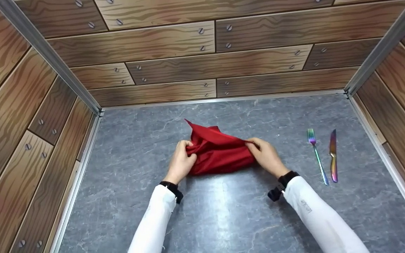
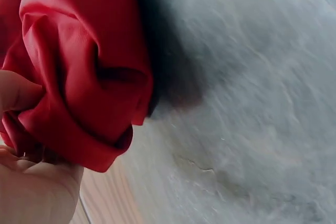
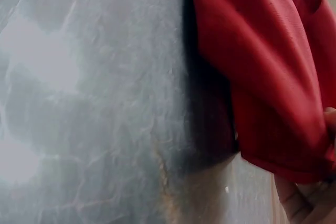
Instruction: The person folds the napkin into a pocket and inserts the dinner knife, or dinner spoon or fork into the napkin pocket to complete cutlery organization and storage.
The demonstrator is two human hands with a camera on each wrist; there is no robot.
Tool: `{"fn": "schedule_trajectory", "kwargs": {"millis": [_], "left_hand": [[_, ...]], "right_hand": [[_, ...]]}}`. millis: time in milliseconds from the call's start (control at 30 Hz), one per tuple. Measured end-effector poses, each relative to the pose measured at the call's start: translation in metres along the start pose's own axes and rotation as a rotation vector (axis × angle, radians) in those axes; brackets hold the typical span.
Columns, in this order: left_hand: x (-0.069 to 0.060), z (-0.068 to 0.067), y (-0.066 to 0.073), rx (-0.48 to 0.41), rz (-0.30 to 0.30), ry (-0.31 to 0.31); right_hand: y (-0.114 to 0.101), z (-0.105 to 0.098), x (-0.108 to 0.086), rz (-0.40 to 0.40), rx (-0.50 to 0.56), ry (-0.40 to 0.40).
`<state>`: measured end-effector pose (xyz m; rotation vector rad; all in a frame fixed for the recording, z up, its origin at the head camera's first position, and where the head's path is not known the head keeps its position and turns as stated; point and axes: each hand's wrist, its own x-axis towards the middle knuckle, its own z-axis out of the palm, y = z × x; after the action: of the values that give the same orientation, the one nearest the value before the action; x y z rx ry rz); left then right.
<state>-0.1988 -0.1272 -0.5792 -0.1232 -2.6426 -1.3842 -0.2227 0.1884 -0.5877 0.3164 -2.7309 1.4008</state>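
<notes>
A crumpled red cloth [image 1: 220, 154] is held between both hands over the grey surface, one pointed corner sticking up at its far left. The left hand [image 1: 182, 160] pinches its left side with thumb and fingers; in the left wrist view the cloth [image 2: 89, 56] hangs in bunched folds beside the left hand [image 2: 39, 187]. On the other side, the right hand [image 1: 267, 156] pinches the upper right edge. The right wrist view shows the cloth [image 3: 262, 66] draping from the right hand [image 3: 310, 200], which is partly cut off by the frame.
A rainbow-coloured fork [image 1: 316, 154] and a knife [image 1: 333, 158] lie side by side on the grey surface [image 1: 135, 211], right of the right hand. Wood-patterned walls [image 1: 174, 66] with metal edging stand at the back and both sides.
</notes>
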Motion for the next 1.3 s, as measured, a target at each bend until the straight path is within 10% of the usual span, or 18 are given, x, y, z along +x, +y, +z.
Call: {"fn": "schedule_trajectory", "kwargs": {"millis": [433,700,933,1300], "left_hand": [[0.006,-0.011,0.007,-0.385,-0.063,0.143],[0.009,-0.027,-0.005,-0.247,-0.095,0.232],[0.007,-0.037,-0.023,-0.168,-0.105,0.256],[-0.003,-0.047,-0.044,0.152,-0.147,0.118]], "right_hand": [[-0.003,-0.021,0.002,0.021,0.0,0.05],[0.004,-0.034,-0.002,-0.013,-0.174,-0.058],[0.014,-0.041,0.0,-0.006,-0.143,-0.003],[0.037,-0.053,-0.009,0.041,-0.205,-0.081]]}}
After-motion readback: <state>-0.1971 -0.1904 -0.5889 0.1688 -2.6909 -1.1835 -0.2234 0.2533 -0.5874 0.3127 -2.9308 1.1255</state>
